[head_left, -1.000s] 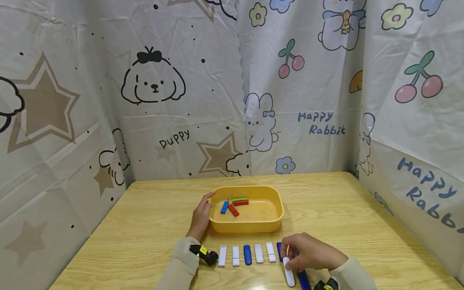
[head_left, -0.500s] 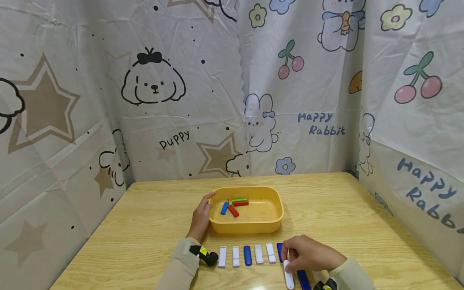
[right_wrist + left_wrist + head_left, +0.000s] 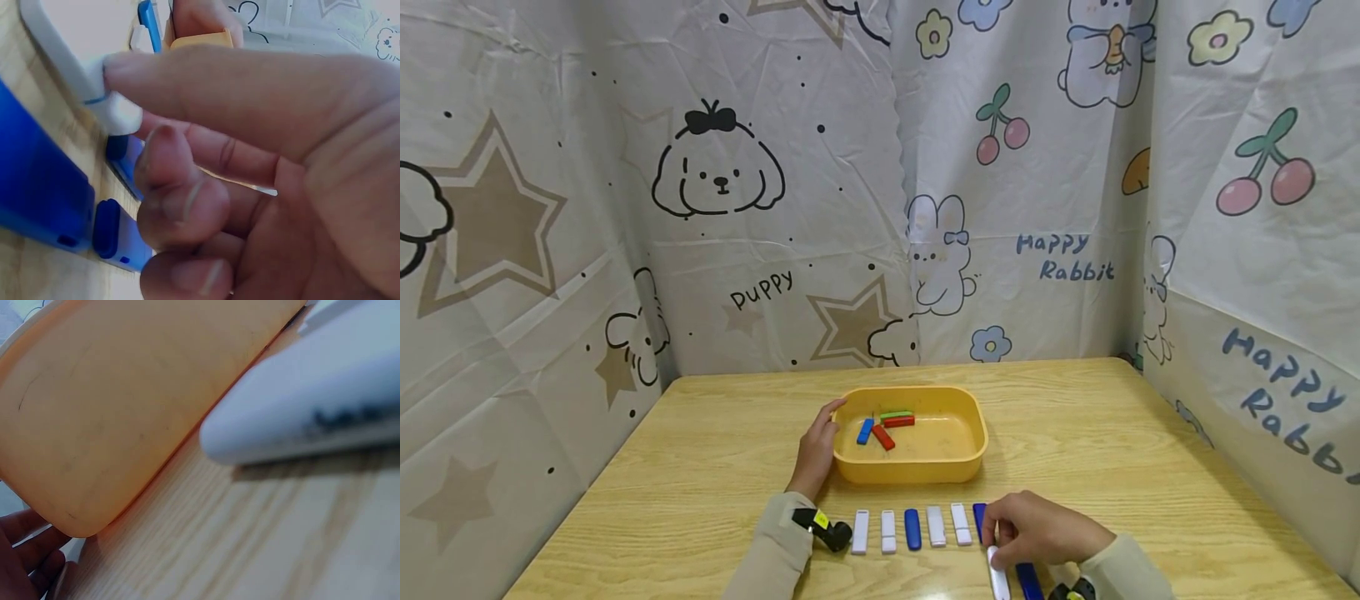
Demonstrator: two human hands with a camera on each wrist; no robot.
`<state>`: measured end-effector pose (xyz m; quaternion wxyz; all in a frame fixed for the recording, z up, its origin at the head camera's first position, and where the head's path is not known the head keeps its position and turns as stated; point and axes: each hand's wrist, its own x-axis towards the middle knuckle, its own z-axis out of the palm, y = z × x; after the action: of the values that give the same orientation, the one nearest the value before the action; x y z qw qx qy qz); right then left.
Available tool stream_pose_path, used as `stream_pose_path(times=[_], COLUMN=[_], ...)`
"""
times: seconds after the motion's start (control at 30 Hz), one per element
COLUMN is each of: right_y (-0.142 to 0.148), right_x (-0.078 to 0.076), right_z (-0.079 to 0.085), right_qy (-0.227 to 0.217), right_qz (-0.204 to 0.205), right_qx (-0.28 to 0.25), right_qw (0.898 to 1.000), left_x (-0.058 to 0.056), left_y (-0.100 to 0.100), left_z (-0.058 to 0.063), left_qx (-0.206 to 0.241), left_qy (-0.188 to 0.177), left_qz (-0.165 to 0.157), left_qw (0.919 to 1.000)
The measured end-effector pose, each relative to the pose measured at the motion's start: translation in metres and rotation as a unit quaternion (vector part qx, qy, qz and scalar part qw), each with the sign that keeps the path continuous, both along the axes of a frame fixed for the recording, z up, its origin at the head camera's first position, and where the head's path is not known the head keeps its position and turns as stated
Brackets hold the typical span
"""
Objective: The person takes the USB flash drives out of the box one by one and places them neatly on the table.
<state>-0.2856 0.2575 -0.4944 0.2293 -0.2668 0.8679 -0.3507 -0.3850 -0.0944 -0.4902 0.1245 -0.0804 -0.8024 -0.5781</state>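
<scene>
Sticks lie in a row on the desk at lower centre of the head frame; five clear of my fingers, white, white, blue, white, white from left to right, small gaps between. I log these as done. A dark blue stick follows at right, partly hidden; I take it as placed too. Another blue stick, lower left of the right wrist frame, is hidden from the head camera. Left to do, in my judgement: the white stick at the bottom edge, right of centre, and perhaps the navy stick just right of it. My right grip pinches the white stick's upper end between thumb and forefinger; cannot tell whether it touches the desk. It looks slim and smooth, with a rounded end and a thin blue line across it nearby. My left grip rests, fingers fairly straight, against the left end of the yellow bin, mid-frame. Inside, toward its left: one blue piece, two red pieces and one green piece, apparently set apart from the row.
</scene>
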Motion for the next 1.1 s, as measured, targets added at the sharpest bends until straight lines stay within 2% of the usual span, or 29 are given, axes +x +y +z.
stream_pose_path(times=[0.13,0.23,1.1], right_y=[-0.025,-0.03,-0.031], right_x=[0.038,0.044,0.042], right_z=[0.054,0.062,0.061], right_qy=[0.002,-0.001,0.01], right_qz=[-0.028,-0.039,-0.038], right_qx=[0.012,0.013,0.019], right_qw=[1.0,0.999,0.999], left_x=[0.001,0.001,0.001], left_y=[0.001,0.001,0.001], left_z=[0.001,0.001,0.001], left_qx=[0.004,0.009,0.004], left_qy=[-0.003,-0.005,-0.006], left_qz=[0.0,-0.003,-0.002], left_qw=[1.0,0.9999,1.0])
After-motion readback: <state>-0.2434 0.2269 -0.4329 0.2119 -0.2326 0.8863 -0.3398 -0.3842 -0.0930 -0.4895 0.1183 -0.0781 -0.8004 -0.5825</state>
